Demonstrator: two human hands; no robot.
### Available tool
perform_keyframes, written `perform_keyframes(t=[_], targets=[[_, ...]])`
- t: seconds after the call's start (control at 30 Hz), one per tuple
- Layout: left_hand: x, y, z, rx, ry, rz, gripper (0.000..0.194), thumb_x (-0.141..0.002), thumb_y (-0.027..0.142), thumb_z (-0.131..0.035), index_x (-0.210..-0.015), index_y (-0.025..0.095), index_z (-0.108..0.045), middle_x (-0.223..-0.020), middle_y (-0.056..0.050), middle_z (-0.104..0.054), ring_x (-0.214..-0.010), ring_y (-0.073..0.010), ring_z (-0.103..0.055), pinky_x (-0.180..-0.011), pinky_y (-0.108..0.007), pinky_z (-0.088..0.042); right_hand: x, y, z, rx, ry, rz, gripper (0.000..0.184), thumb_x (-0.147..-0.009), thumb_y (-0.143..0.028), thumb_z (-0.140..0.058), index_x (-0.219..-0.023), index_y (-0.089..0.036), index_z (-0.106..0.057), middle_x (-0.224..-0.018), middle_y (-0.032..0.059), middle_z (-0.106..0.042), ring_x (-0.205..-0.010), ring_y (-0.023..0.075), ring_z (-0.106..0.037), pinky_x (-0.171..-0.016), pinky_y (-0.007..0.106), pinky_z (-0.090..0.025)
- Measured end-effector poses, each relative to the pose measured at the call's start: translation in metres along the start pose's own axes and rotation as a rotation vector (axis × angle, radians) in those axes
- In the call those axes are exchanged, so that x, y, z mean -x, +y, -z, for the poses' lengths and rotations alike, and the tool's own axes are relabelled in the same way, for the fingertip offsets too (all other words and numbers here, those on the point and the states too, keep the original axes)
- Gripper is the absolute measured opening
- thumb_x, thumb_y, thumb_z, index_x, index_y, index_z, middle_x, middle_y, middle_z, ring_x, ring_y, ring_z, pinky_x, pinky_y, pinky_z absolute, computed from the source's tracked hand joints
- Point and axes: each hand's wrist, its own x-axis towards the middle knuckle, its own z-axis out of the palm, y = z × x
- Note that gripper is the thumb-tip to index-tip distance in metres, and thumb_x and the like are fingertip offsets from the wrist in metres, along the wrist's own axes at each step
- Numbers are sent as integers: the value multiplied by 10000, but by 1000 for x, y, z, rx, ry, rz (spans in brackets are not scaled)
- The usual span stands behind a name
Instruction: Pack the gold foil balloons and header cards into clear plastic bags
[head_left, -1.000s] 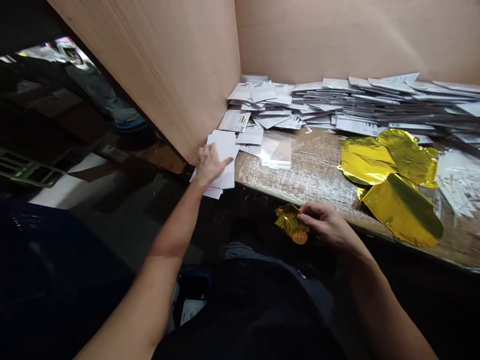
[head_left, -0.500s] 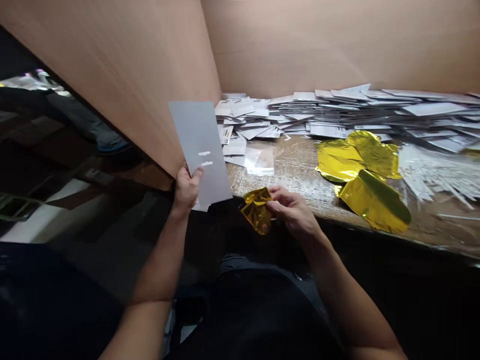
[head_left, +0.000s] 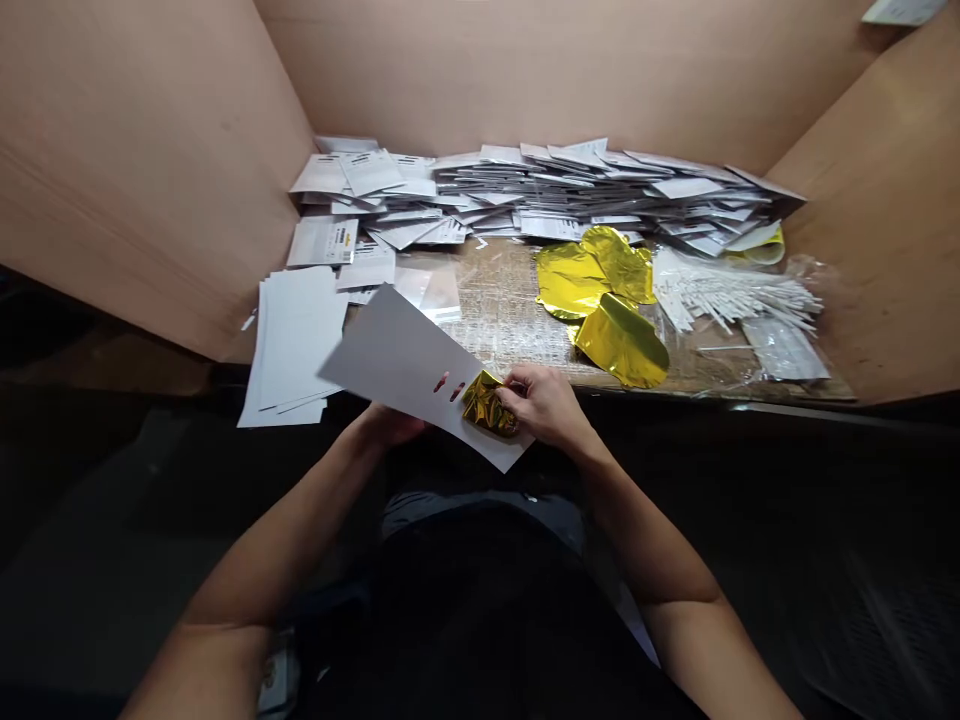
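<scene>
A white card (head_left: 397, 350) with two cut slots is tilted in front of me at the table's edge. My left hand (head_left: 397, 424) supports it from beneath, its fingers mostly hidden by the card. Between the thumb and fingers of my right hand (head_left: 544, 403) is a folded gold foil balloon (head_left: 489, 404), lying against the card's lower right part, just beside the slots. More flat gold foil balloons (head_left: 574, 280) lie on the table beyond my right hand.
White blank cards (head_left: 296, 335) are stacked at the table's left front. Labelled white packets (head_left: 555, 190) pile along the back panel. A clear plastic bag (head_left: 439, 290) lies mid-table, and white sticks (head_left: 735, 285) lie to the right. Wooden panels (head_left: 150, 150) enclose the sides.
My view has swung right. The white card has turned from upright to slanted, and my left hand has gone under it. My right hand has brought the folded foil balloon onto the card.
</scene>
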Motion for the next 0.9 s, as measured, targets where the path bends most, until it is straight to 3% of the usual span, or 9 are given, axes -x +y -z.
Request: perform_keyframes(t=[0.1,0.23,0.37,0.53,0.6,0.7,0.77,0.83,0.9], targets=[[15,2,-28,-390,-118,-32,477,-834,610,-811,-1079,203,-781,-997,-117,-792,-882,-300,-740,-733,-392,-605,2,8,1,-18,-2,-25,213,-918,-271,-713,-716,-204,-725,-766,32,-697,-718,174,-579,-688,302,-374],[30,-2,-49,-754,-84,-178,464,-896,610,-760,-1110,198,-748,-905,-64,-773,-765,-231,-700,-627,-290,-508,7,20,1,-261,-93,11,277,-885,-417,-777,-714,-199,-777,-747,30,-644,-712,178,-565,-649,301,-376],[14,-7,-47,-650,-191,-126,447,-953,615,-676,-983,170,-719,-862,-56,-742,-733,-205,-680,-628,-282,-517,15,31,9,-492,-214,2,403,-883,-579,-782,-748,-200,-799,-768,36,-611,-712,175,-552,-638,299,-408],[-10,1,-44,-640,-342,-57,426,-897,581,-765,-874,160,-709,-746,-22,-686,-633,-161,-627,-554,-246,-472,28,40,18,-709,-287,-162,399,-916,-595,-751,-969,-202,-708,-773,-7,-617,-665,140,-510,-595,256,-390],[-17,2,-52,-598,-264,-73,425,-860,574,-811,-932,164,-724,-750,-24,-701,-625,-167,-642,-542,-247,-486,37,37,11,-780,-198,-172,413,-859,-577,-807,-933,-203,-649,-742,-30,-584,-652,128,-488,-590,246,-386],[-24,-6,-78,-364,-54,-144,518,-813,576,-858,-1120,184,-715,-910,-61,-774,-736,-216,-730,-648,-319,-605,46,34,-6,-845,194,-190,422,-878,-592,-763,-865,-214,-573,-763,-27,-571,-674,130,-504,-609,250,-408],[-24,-17,-97,-267,6,-206,535,-798,516,-894,-1172,191,-693,-1054,-83,-791,-869,-240,-766,-768,-360,-648,48,40,-7,-795,361,-190,396,-914,-589,-721,-879,-213,-602,-787,-14,-603,-690,140,-534,-627,261,-433],[-22,-27,-109,-224,27,-258,522,-789,434,-922,-1183,191,-683,-1144,-91,-786,-973,-250,-773,-864,-374,-657,49,59,15,-658,453,-184,372,-963,-571,-657,-892,-206,-664,-791,5,-644,-700,157,-564,-648,276,-459],[-21,-32,-111,-166,72,-270,510,-786,391,-929,-1186,193,-683,-1153,-85,-786,-997,-253,-776,-915,-396,-662,48,94,60,-432,631,-229,365,-1017,-517,-570,-902,-200,-709,-785,25,-673,-720,177,-592,-681,291,-478]])
